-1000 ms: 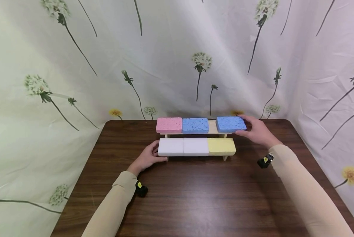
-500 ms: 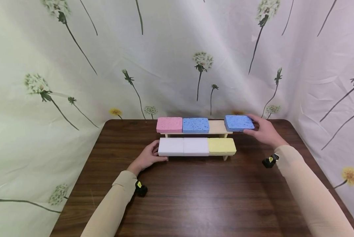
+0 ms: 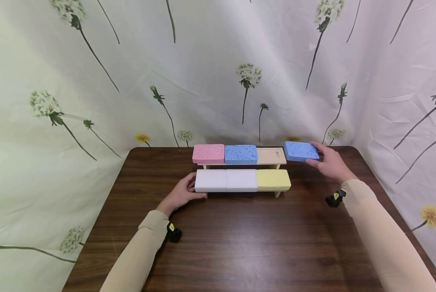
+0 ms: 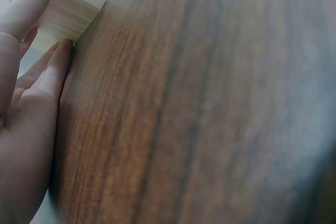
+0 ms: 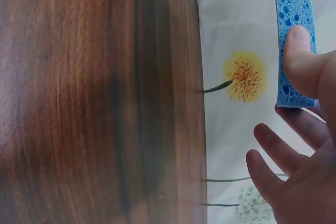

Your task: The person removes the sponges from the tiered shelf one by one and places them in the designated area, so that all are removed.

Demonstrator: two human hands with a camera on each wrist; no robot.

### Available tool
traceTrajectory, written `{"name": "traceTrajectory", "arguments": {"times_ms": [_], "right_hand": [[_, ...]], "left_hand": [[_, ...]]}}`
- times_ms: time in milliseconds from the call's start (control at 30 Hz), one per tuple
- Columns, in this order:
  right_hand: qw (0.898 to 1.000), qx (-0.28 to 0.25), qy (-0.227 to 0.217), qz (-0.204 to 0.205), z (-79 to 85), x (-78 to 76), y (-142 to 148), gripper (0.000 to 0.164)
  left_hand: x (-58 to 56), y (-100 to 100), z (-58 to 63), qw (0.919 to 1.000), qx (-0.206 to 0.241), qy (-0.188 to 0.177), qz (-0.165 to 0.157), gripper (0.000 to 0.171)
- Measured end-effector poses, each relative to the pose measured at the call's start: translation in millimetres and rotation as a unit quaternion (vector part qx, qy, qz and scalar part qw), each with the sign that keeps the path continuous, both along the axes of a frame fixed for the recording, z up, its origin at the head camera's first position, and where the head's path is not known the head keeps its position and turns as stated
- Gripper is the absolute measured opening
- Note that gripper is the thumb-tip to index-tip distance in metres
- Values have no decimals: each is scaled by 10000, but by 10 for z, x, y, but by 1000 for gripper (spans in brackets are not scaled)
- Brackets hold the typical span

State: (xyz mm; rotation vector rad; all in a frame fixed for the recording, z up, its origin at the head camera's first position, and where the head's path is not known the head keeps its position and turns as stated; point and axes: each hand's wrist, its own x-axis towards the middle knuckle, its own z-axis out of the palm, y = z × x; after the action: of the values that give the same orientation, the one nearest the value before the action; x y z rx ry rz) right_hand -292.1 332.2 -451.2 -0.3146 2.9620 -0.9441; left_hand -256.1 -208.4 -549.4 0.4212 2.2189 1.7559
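Your R hand [image 3: 329, 162] has a porous blue rectangular sponge [image 3: 301, 151] pinched, thumb in front & index behind, just past the R end of the rear pale wooden shelf [image 3: 269, 156]; can't tell if sponge & shelf touch. Your L hand [image 3: 179, 194] grips the L end of the front pale wooden shelf [image 4: 68, 14].

Front row's full: smooth white rectangular foam block [image 3: 210, 181] at L, matching white block [image 3: 241, 181] mid, flat yellow rectangular sponge [image 3: 273, 180] at R, all side by side. Rear row: porous pink rectangular sponge [image 3: 208, 153] at L, second blue sponge [image 3: 241, 154] mid, bare wood at R.

Status, my read: 5 of 6 spots occupied, 1 pc. in hand, not set down yet. Left to do, prob. just that pc.: it needs a resting place before you let go.
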Motion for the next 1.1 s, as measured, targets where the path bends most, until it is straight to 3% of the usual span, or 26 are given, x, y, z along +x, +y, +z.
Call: {"name": "traceTrajectory", "arguments": {"times_ms": [267, 533, 800, 1100], "right_hand": [[9999, 11, -159, -30, -128, -1, 60, 74], [9997, 219, -11, 101, -300, -28, 34, 69], [9987, 378, -339, 6, -413, -17, -10, 71], [9980, 460, -420, 63, -541, -73, -40, 72]], "left_hand": [[-2, 5, -1, 10000, 4, -13, -1, 81], [-14, -4, -9, 10000, -10, 6, -24, 82], [-10, 2, -30, 9999, 74, 67, -55, 81], [-14, 0, -34, 9999, 16, 114, -43, 82]]}}
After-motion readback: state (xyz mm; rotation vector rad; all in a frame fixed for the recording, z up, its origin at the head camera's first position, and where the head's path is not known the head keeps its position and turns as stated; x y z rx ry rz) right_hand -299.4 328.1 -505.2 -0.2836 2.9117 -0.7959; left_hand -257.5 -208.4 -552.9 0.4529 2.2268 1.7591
